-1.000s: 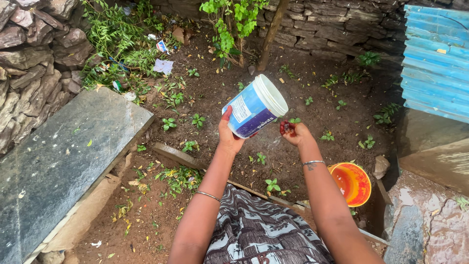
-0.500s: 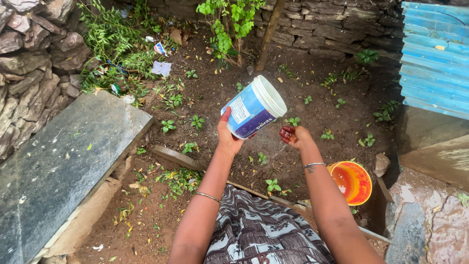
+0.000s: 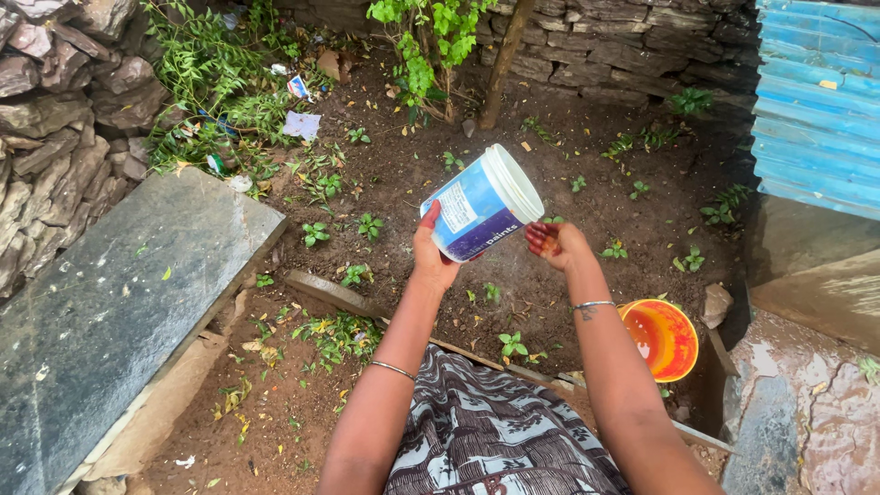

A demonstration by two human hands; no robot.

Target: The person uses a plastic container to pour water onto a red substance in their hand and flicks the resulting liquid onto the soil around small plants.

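Left hand [image 3: 431,255] grips the white-and-blue plastic bucket [image 3: 478,203] from underneath, thumb up along its left side, fingers wrapped under the base. The bucket is held in the air, tilted on its side with the white rim pointing far-right, above the dark soil bed [image 3: 587,156].

Right hand [image 3: 553,242] sits just right of the bucket, below its rim, palm up and loosely cupped, fingers half curled. Something wet or reddish shows on the fingertips; cannot tell if it holds anything solid. Not touching the bucket.

Small green seedlings [image 3: 370,225] are scattered across the soil under and around both hands. An orange bucket [image 3: 662,341] stands near-right, beside the right forearm. A grey stone slab [image 3: 119,302] lies on the left, a stone wall [image 3: 632,46] at the far side, and blue corrugated sheet [image 3: 816,110] far right. Patterned skirt [image 3: 486,431] at the near edge.

Risks, judged from the pose: the bucket rests in a one-hand underside grip while tipped, so a wet palm could let it roll off and drop on the seedlings. A steeper tilt could dump the contents at once, past the cupped hand, washing soil off the young plants.
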